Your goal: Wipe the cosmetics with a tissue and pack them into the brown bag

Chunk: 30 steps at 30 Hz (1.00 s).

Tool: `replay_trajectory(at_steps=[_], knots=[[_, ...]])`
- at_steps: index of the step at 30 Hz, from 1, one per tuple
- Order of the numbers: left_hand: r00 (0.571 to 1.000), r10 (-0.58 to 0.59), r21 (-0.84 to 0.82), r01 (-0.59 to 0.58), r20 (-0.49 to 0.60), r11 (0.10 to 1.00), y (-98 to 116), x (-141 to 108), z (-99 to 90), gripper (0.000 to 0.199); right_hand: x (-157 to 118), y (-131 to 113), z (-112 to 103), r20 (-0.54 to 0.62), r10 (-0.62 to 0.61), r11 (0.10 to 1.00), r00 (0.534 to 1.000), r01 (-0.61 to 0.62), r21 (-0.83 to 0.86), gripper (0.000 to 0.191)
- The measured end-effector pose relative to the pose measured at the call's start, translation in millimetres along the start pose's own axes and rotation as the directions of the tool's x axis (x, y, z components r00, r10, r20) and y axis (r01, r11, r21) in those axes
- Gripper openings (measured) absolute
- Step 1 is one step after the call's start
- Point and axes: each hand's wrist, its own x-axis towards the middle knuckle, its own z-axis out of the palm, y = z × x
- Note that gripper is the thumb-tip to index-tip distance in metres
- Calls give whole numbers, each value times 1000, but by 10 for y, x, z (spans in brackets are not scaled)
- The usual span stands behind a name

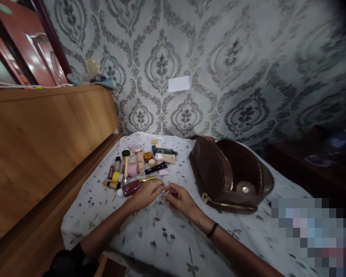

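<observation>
My left hand (148, 193) is low over the patterned white sheet (161, 227), beside a dark red bottle (131, 188) with a white cap. Its fingers are drawn together, and what they hold, if anything, is too small to name. Fingertips nearly meeting it, my right hand (180, 198) has its fingers curled in a pinch; nothing nameable shows in it. Behind them lie a gold tube (148, 179), a black tube (156, 167), a cream tube (165, 158), a pink jar (132, 169) and several other cosmetics. An unzipped brown leather bag (213, 169) stands to the right.
A wooden board (60, 127) runs along the left edge of the bed. Patterned wallpaper (161, 65) rises behind, with a white plate (179, 84) on it. At the far right is a dark piece of furniture (291, 161); a blurred-out patch covers the lower right.
</observation>
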Motion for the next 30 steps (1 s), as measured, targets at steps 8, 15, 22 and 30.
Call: replay_trajectory(at_steps=[8,15,22,30], knots=[[965,-30,52,45,-262,998,-247,94,-378,27,108,239,283,-51,-24,994,998,29,104,23],[721,-96,46,175,-687,984,-763,354,-1180,24,39,205,261,-19,-36,996,999,38,83,27],[619,-151,7,245,-771,969,-1198,434,-1625,24,43,160,241,4,-20,996,1000,20,84,29],[740,-113,69,211,-664,975,-1180,340,-1405,29,44,163,235,9,-12,996,1000,11,83,27]])
